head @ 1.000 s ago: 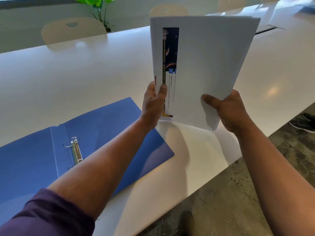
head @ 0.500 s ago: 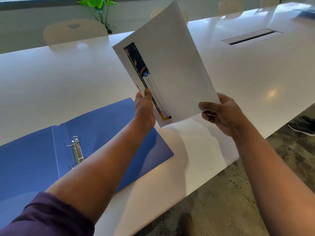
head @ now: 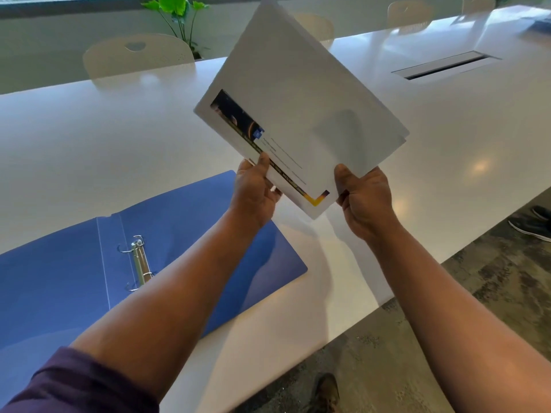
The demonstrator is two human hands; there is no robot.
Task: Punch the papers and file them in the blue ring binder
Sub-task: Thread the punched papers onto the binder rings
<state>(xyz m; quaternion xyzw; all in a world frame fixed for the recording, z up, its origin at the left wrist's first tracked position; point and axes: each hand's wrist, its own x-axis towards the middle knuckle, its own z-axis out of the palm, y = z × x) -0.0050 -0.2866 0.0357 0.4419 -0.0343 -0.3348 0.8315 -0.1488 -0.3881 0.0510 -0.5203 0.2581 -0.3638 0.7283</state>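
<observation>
A stack of white papers (head: pixel 301 93) is held up in the air above the table, tilted with its lower corner pointing down. The inner sheet shows a dark printed strip along one edge. My left hand (head: pixel 256 190) pinches the stack's left lower edge, thumb on top. My right hand (head: pixel 362 195) grips the right lower edge, thumb on the front. The blue ring binder (head: pixel 190 222) lies open flat on the white table (head: pixel 74 138), below and left of the papers. Its metal rings (head: pixel 138 260) look open. No hole punch is in view.
The table's near edge runs diagonally from bottom centre to the right. A cable slot (head: pixel 444 65) is set into the table at the far right. Cream chairs (head: pixel 137 55) and a green plant (head: pixel 176 7) stand behind the table. Shoes (head: pixel 530 225) rest on the floor at right.
The papers have been turned from upright to tilted, rotating clockwise so a corner points down. Both hands shifted closer together along the lower edges. The binder has not moved.
</observation>
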